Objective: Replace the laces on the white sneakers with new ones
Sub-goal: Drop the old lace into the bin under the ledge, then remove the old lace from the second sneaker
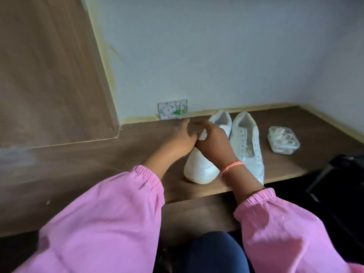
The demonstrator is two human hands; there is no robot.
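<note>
The person wears a loose pink top with long, puffy sleeves (110, 219) gathered by elastic cuffs (146, 174) above the wrists. A thin orange-pink band (233, 166) circles the right wrist. At the bottom centre of the frame, dark blue trousers (214, 253) show.

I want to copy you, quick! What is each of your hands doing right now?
Left hand: over the left sneaker; the blur hides whether it grips anything.
Right hand: fingers curled round something white at that sneaker; what it is cannot be told.
</note>
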